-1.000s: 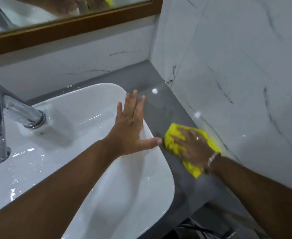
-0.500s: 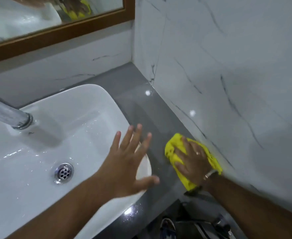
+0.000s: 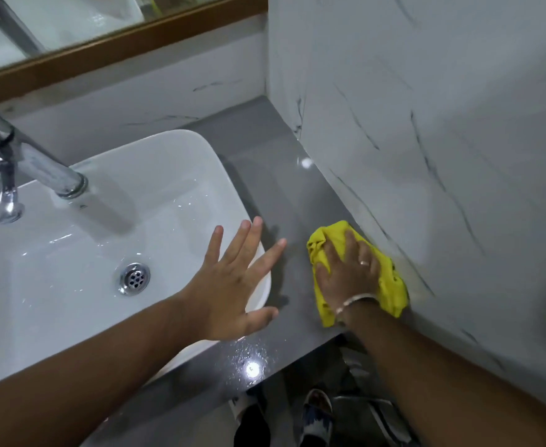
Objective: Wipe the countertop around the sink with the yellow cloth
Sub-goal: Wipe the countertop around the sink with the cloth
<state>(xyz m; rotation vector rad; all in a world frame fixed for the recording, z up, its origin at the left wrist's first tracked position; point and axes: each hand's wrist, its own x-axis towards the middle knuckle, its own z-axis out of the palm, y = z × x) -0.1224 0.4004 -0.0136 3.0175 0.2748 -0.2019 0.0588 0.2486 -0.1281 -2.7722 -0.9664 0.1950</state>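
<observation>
Your right hand (image 3: 349,279) lies palm down with its fingers (image 3: 350,243) spread flat over the yellow cloth (image 3: 391,285), pressing it onto the grey counter (image 3: 278,195) rather than gripping it. The cloth sits bunched on the strip between the sink (image 3: 200,162) and the marble side wall (image 3: 442,156), its far edge touching the wall's base. Your left hand (image 3: 229,285) is open and empty, fingers (image 3: 242,240) splayed over the sink's right rim; contact with the rim cannot be confirmed. The drain (image 3: 134,279) lies just left of it, the faucet (image 3: 23,162) further left.
</observation>
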